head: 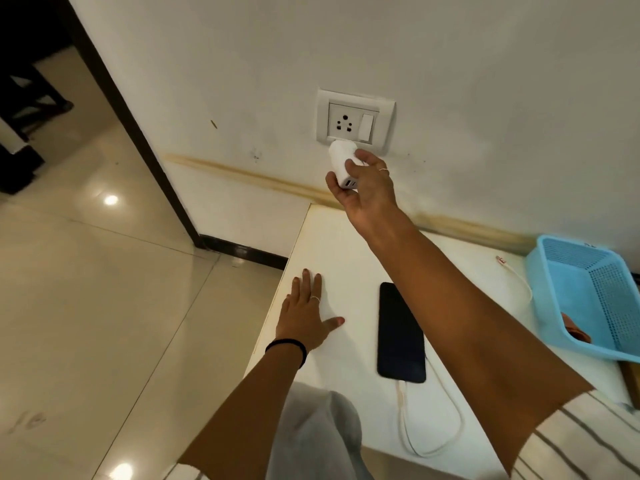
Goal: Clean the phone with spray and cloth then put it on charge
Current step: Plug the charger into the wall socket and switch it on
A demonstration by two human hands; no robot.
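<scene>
Gripping the white charger [341, 164], my right hand [367, 188] has its thumb and fingers curled round the body, raised toward the far wall. I see the charger's far end just below the socket [346, 123], right at the lower edge of the plate; I cannot tell whether the pins touch it. A white switch [367, 127] sits just right of the socket holes. My left hand [308, 315] lies flat on the table [332, 237] near its left edge, fingers straight and spread, holding nothing, with a black band on the wrist. Right of that hand the phone [400, 332] lies flat on the table, dark screen up. A white cable [429, 424] is plugged into the phone's near end, loops toward me, then runs behind my right arm; its free plug lies far right on the table, just beside a blue basket [588, 268]. Something orange-brown lies in the basket's near corner.
</scene>
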